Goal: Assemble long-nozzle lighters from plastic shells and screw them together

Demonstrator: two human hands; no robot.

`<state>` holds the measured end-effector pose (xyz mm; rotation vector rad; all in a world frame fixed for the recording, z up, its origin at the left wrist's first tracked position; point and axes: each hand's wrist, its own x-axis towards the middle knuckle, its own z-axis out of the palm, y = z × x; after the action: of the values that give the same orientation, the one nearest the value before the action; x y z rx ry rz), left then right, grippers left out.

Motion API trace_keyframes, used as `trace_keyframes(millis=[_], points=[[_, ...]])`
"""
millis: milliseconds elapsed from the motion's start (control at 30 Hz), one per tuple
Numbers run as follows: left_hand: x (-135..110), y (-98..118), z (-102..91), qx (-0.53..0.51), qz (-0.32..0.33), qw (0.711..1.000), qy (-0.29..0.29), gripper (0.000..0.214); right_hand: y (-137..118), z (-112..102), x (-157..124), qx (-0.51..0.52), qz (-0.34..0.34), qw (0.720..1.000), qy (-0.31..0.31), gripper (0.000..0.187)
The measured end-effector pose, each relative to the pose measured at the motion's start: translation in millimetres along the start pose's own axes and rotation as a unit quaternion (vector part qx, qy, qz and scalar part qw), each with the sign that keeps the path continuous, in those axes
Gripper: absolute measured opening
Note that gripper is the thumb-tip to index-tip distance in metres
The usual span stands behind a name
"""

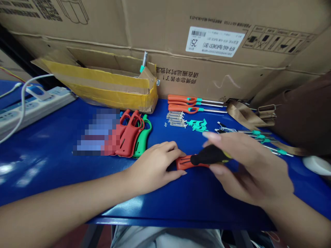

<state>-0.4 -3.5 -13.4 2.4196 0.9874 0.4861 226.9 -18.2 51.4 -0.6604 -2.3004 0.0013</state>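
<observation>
My left hand is closed on the left end of an orange lighter casing that lies flat on the blue table. In my right hand is a screwdriver with a black and yellow handle, gripped between thumb and fingers. Its handle slants over the casing and covers the middle of it; where the tip rests is hidden. Just beyond my hands lie clear fuel tubes and a small pile of turquoise plastic parts.
Finished-looking orange lighters lie at the back. Red casings and a green casing sit left. Metal rods with turquoise pieces and a tan strap lie right. A taped cardboard box and power strip stand back left.
</observation>
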Motion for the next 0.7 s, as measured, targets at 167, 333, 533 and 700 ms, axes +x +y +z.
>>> trace_keyframes(millis=[167, 333, 533, 700], points=[[0.7, 0.7, -0.9, 0.008, 0.005, 1.0, -0.004, 0.025, 1.7, 6.0, -0.4, 0.073, 0.031, 0.997, 0.0, 0.064], [1.1, 2.0, -0.9, 0.006, -0.002, 1.0, -0.006, 0.024, 2.7, 5.8, -2.4, 0.009, 0.017, 1.0, 0.013, 0.062], [1.5, 3.8, -1.8, 0.009, -0.005, 1.0, 0.001, 0.025, 2.9, 4.8, -1.7, 0.105, 0.054, 0.993, 0.015, 0.055], [0.5, 4.5, -2.2, 0.009, -0.008, 1.0, 0.007, 0.021, 2.2, 4.0, -0.1, 0.0, 0.009, 0.999, 0.046, 0.046]])
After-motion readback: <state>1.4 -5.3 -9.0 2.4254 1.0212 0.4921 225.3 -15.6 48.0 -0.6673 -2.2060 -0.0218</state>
